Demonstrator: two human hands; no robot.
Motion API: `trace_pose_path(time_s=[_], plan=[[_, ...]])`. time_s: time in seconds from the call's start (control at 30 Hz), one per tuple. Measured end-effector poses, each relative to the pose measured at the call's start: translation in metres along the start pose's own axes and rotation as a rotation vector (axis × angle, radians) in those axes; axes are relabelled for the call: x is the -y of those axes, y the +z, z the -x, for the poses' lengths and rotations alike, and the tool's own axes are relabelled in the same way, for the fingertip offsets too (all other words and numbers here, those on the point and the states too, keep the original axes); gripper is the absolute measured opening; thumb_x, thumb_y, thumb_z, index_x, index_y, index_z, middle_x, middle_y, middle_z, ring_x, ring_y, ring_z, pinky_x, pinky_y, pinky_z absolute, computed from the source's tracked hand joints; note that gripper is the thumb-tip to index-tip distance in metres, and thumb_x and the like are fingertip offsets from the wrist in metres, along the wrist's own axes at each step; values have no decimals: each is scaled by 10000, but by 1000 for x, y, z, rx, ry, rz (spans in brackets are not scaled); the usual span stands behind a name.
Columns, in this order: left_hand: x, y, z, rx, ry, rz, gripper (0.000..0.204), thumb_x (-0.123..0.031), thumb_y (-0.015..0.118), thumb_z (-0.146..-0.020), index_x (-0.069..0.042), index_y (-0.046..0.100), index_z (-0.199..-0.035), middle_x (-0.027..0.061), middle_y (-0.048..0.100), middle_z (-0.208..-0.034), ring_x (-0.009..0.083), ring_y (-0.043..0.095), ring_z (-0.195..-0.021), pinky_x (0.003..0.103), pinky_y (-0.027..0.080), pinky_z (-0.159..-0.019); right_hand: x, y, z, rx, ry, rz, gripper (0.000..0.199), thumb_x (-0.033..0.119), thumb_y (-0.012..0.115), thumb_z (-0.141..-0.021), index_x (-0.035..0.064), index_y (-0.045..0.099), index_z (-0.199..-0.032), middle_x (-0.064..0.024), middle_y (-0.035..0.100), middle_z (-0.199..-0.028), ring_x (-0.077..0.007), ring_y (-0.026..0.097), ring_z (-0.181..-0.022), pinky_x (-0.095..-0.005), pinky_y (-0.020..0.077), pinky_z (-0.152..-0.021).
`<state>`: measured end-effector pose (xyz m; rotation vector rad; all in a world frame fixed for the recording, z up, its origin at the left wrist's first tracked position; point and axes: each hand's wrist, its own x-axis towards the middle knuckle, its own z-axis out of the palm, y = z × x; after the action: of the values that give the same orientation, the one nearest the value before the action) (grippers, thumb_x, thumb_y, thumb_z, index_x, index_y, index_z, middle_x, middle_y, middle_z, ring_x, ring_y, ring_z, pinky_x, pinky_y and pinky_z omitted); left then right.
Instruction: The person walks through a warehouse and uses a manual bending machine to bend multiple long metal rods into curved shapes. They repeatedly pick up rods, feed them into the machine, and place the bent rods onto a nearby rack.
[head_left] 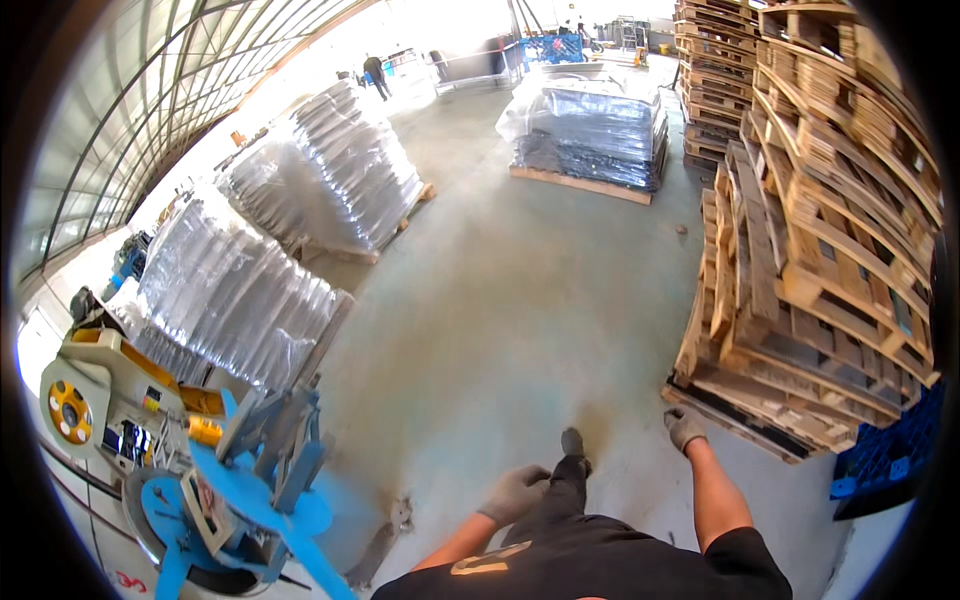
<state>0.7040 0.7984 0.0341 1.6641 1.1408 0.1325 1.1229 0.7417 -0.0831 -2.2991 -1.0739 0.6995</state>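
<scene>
My left hand (517, 494), in a grey work glove, hangs beside my dark trouser leg (567, 487). Its fingers are loosely bent, and nothing shows in them. The right hand (685, 428), gloved the same way, swings out in front, close to the low corner of a stack of wooden pallets (790, 330). It seems apart from the wood, with slack fingers and no object in view. One shoe (572, 442) is forward on the grey-green floor (480, 320).
Film-wrapped pallet loads (235, 280) line the left side. Another wrapped load (590, 135) stands ahead. A blue-armed reel machine (260, 490) is near left. A taller pallet pile (715, 75) and a blue plastic pallet (885, 455) are at right. Another person (376, 75) is far off.
</scene>
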Motion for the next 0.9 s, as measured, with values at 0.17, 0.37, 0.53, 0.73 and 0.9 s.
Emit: trace_pose_path(time_s=[0.17,0.37,0.53,0.73,0.9], plan=[[-46,-68,-209,48,-14,-77,382,-277,604,-981,-32,703,-1258,189,737,-1204,319,699,-1153,409,534,-996,56,1,-195,-207,25,-96,292,296,704,-924,33,761,-1039,-201,764,-1049,-377,726,-985,-433,557,-882],[-152,-215,-433,75,395,-354,317,-255,619,-976,-83,711,-1226,173,728,-1163,383,681,-1091,455,554,-930,-136,79,-295,825,117,983,412,310,497,-1003,140,740,-1289,-132,669,-1396,-347,630,-1304,-450,506,-1075],[-120,-326,-635,-103,222,-75,297,-246,606,-988,-86,726,-1207,181,741,-1150,362,694,-1118,418,553,-948,-43,108,-426,1140,319,845,375,305,534,-1006,165,742,-1285,-114,693,-1362,-326,654,-1266,-450,530,-1025],[7,-433,-797,-186,-383,-186,376,-321,587,-944,-107,753,-1205,185,739,-1205,365,699,-1138,431,536,-983,121,146,-749,1094,186,910,333,298,579,-1009,195,745,-1279,-92,721,-1320,-300,682,-1221,-450,559,-965],[5,-564,-908,-128,-374,-110,454,-390,600,-907,-111,749,-1233,170,762,-1140,363,696,-1151,434,528,-998,426,155,-1094,295,71,485,415,327,608,-905,90,750,-1215,-220,714,-1230,-398,691,-1130,-438,543,-990]])
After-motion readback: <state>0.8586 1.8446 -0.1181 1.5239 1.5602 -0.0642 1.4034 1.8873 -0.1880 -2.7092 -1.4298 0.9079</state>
